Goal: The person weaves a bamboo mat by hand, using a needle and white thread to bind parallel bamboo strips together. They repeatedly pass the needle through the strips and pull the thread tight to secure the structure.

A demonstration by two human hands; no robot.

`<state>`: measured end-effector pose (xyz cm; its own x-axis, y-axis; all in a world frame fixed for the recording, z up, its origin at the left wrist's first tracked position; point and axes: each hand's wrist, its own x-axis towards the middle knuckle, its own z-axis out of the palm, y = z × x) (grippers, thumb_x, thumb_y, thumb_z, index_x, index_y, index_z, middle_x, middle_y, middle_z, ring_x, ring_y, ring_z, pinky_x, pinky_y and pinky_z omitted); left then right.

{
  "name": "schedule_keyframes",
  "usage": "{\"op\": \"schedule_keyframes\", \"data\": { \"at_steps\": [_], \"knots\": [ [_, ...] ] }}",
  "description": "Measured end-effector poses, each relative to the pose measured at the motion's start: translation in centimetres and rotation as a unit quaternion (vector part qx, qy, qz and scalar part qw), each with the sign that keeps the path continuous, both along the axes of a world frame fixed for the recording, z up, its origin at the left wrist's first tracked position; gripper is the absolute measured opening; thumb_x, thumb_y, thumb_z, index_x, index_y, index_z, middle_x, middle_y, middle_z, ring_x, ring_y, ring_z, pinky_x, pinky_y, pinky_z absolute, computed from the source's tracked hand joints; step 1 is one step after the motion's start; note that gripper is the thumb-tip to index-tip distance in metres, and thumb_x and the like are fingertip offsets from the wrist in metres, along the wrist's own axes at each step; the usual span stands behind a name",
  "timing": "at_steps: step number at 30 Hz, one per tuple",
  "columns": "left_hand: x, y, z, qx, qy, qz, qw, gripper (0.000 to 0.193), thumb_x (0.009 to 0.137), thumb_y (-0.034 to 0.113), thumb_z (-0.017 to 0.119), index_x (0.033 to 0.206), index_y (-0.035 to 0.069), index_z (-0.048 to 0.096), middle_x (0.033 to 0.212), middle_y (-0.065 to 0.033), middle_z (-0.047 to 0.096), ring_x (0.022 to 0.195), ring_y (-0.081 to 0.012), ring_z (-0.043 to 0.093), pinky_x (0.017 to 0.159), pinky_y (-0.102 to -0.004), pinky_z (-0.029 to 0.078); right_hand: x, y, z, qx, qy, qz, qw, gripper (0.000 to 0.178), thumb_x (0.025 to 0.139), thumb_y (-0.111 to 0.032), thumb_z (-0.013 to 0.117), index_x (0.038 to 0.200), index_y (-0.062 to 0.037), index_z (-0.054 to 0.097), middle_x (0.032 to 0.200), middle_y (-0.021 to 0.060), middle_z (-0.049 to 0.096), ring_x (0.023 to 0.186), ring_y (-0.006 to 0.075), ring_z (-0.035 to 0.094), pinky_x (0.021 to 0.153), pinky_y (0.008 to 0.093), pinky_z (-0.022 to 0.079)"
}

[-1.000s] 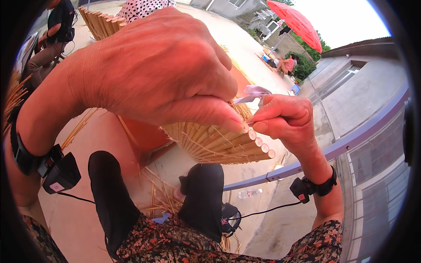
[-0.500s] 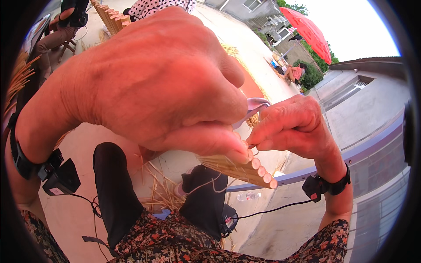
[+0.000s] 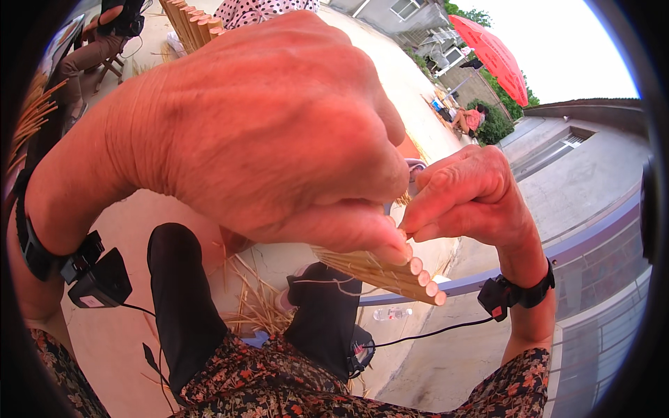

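Close in front of me, my left hand (image 3: pixel 279 132) is closed around a mat of straight reed stalks (image 3: pixel 380 274), thumb pressed along its upper edge. The stalks lie side by side in a row, and their round, pale pink cut ends face right. A thin string (image 3: pixel 334 281) trails from the mat across my dark trouser leg. My right hand (image 3: pixel 463 198) is at the row's upper end, thumb and forefinger pinched together just beside the left fingers. What that pinch holds is too small to make out. Much of the mat is hidden behind my left hand.
Loose straw (image 3: pixel 258 313) litters the ground between my legs, with a clear plastic bottle (image 3: pixel 392 313) to the right. A cable (image 3: pixel 432 334) runs from my right wrist device (image 3: pixel 496 298). Beyond stand another reed bundle (image 3: pixel 191 24), a person in dotted clothing (image 3: pixel 261 8) and a red umbrella (image 3: pixel 491 59).
Both hands and the mat have shifted slightly, the left hand and mat a little to the right. The right pinch stays at the row's upper end. The trailing string lies differently.
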<state>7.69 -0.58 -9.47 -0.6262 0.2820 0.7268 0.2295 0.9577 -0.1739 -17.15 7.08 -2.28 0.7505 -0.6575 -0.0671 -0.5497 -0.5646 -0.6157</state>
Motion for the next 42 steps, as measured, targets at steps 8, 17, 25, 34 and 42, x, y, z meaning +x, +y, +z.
{"op": "schedule_keyframes", "data": {
  "at_steps": [8,17,25,34,42],
  "knots": [
    [-0.3,0.2,0.5,0.005,-0.006,0.020,1.000,0.047,0.085,0.046,0.077,0.068,0.009,0.054,0.066,-0.0052,0.045,0.056,-0.0303,0.056,0.047,-0.0415,0.039,-0.1,0.4,0.2,-0.013,0.002,-0.012,1.000,0.009,0.086,-0.002,0.080,0.094,0.0001,0.077,0.088,0.0076,0.076,0.080,0.0166,0.071,0.076,0.0280,0.055],
    [-0.5,0.0,0.8,0.007,-0.027,0.022,0.999,0.043,0.088,0.045,0.076,0.073,0.009,0.058,0.068,-0.0047,0.047,0.058,-0.0287,0.059,0.049,-0.0410,0.040,0.0,0.6,0.3,-0.052,0.028,-0.007,0.998,0.009,0.088,-0.005,0.079,0.095,-0.0025,0.077,0.084,0.0054,0.074,0.074,0.0142,0.068,0.068,0.0286,0.052],
    [-0.3,0.3,0.8,-0.016,-0.045,0.087,0.995,0.048,0.090,0.045,0.075,0.069,0.009,0.053,0.066,-0.0055,0.048,0.058,-0.0302,0.058,0.049,-0.0412,0.039,-0.3,1.3,0.1,-0.030,0.013,-0.090,0.995,0.007,0.088,-0.002,0.077,0.096,-0.0028,0.077,0.077,0.0015,0.068,0.063,0.0060,0.056,0.058,0.0245,0.046],
    [-1.1,-0.5,2.6,0.043,-0.116,0.062,0.990,0.050,0.090,0.046,0.075,0.068,0.008,0.051,0.068,-0.0061,0.051,0.060,-0.0313,0.058,0.051,-0.0412,0.040,-1.3,0.1,-0.4,-0.120,-0.012,0.000,0.993,0.008,0.086,-0.002,0.078,0.094,-0.0036,0.077,0.079,0.0043,0.064,0.069,0.0144,0.058,0.066,0.0277,0.048],
    [-1.3,-1.0,0.9,0.023,-0.053,-0.005,0.998,0.051,0.085,0.049,0.079,0.069,0.010,0.051,0.067,-0.0043,0.049,0.058,-0.0301,0.057,0.048,-0.0409,0.039,-0.3,0.4,0.5,-0.082,0.059,0.025,0.995,0.008,0.086,-0.002,0.076,0.094,-0.0045,0.074,0.083,0.0063,0.060,0.076,0.0229,0.059,0.074,0.0333,0.049]
  ]
}}
